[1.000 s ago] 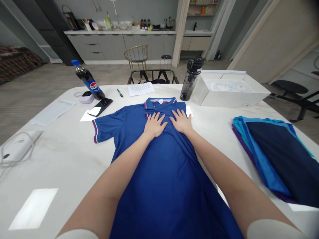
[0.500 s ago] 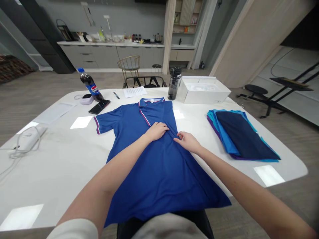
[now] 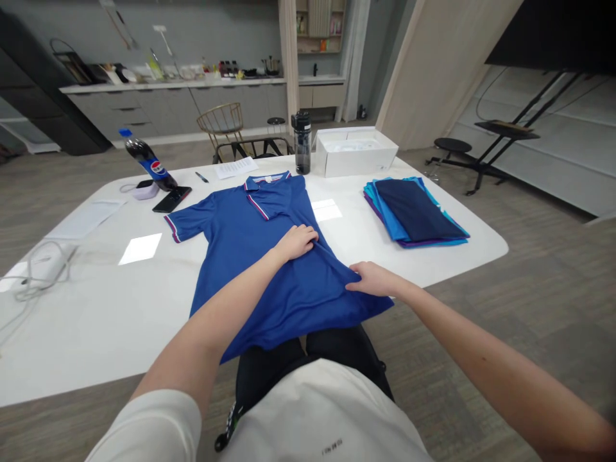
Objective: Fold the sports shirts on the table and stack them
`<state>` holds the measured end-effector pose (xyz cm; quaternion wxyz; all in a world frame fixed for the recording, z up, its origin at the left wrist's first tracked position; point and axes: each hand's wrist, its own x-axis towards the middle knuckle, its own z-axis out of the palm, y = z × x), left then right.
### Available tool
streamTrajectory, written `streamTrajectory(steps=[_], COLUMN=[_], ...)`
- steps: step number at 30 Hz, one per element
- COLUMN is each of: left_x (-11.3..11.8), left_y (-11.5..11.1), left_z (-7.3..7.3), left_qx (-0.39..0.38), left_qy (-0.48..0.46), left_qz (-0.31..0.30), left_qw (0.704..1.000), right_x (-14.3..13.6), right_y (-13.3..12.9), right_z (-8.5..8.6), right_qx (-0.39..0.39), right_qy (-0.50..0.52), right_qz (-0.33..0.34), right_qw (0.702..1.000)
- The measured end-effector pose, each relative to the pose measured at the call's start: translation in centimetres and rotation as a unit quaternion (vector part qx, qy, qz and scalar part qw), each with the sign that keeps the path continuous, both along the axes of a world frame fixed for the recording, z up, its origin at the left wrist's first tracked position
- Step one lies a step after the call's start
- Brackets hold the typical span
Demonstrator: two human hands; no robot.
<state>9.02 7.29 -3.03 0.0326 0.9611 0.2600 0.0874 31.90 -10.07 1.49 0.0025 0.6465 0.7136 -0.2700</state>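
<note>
A blue polo shirt with red-and-white trim lies on the white table, its collar at the far side and its hem hanging over the near edge. One short sleeve spreads to the left; the right side is folded in over the front. My left hand rests on the middle of the shirt, fingers curled at the fold; what they grip, if anything, is hidden. Lower down on the right, my right hand pinches the shirt's side edge between thumb and fingers.
Folded shirts lie stacked on the right. At the back stand a white box and a dark water bottle. On the left are a cola bottle, a phone, papers and a power strip with cable.
My right hand has slid down the shirt's side edge towards the hem, away from my left hand. My left hand stays on the fold. The camera view has shifted to the right.
</note>
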Motion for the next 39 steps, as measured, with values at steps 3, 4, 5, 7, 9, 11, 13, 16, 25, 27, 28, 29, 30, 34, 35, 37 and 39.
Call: streamTrajectory(steps=[3,4,5,7,9,11,13,16,25,27,28,29,30,34,35,37,39], left_x=[0.0,-0.2,-0.6,-1.8,-3.4,-5.2,-6.6,-7.7,-9.3,-10.1,-10.5,-10.7,-10.9,-10.6,-10.4,-10.0,-9.8], left_y=[-1.6,-1.9,-2.1,-2.6,-3.4,-4.9,-6.9,-10.2,-13.2,-13.6,-13.9,-14.4,-15.0,-17.3,-17.6,-17.9,-17.8], left_z=[0.7,1.2,1.7,2.9,3.7,3.8,3.1,1.6,1.2,1.5,1.6,1.6,1.6,1.3,1.2,1.1,1.0], left_qx=[0.020,0.025,0.030,0.042,0.064,0.089,0.103,0.098,-0.021,-0.035,-0.036,-0.032,-0.026,0.003,0.004,-0.001,-0.020], left_qy=[0.000,-0.005,-0.014,-0.036,-0.047,-0.038,-0.017,0.008,-0.075,-0.087,-0.081,-0.070,-0.057,-0.022,-0.021,-0.028,-0.038], left_qz=[0.010,0.019,0.030,0.058,0.084,0.094,0.070,0.005,0.012,0.033,0.039,0.040,0.037,-0.011,-0.024,-0.046,-0.064], left_qw=[1.000,1.000,0.999,0.997,0.993,0.991,0.992,0.995,0.997,0.995,0.995,0.996,0.997,1.000,0.999,0.999,0.997], right_x=[-0.2,-0.6,-1.3,-3.1,-5.2,-7.1,-8.5,-9.0,-7.6,-7.7,-7.8,-7.8,-7.9,-7.3,-7.0,-6.2,-5.4], right_y=[-2.1,-2.7,-3.2,-4.1,-4.7,-5.0,-4.9,-4.2,-3.6,-3.6,-3.5,-3.5,-3.5,-4.4,-4.9,-6.0,-7.0], right_z=[2.0,2.9,4.0,6.3,7.9,8.2,7.0,3.7,-0.6,-0.3,-0.1,0.1,0.3,0.1,-0.1,-0.6,-0.9], right_qx=[0.000,0.008,0.018,0.045,0.054,0.018,-0.043,-0.059,0.043,0.043,0.047,0.052,0.057,0.075,0.074,0.071,0.079], right_qy=[0.009,0.013,0.020,0.036,0.057,0.091,0.118,0.108,0.061,0.054,0.049,0.043,0.038,0.023,0.021,0.015,-0.007], right_qz=[-0.011,-0.013,-0.012,-0.002,0.016,0.044,0.074,0.082,0.073,0.070,0.065,0.061,0.062,0.161,0.195,0.237,0.243], right_qw=[1.000,1.000,1.000,0.998,0.997,0.995,0.989,0.989,0.995,0.995,0.996,0.996,0.996,0.984,0.978,0.969,0.967])
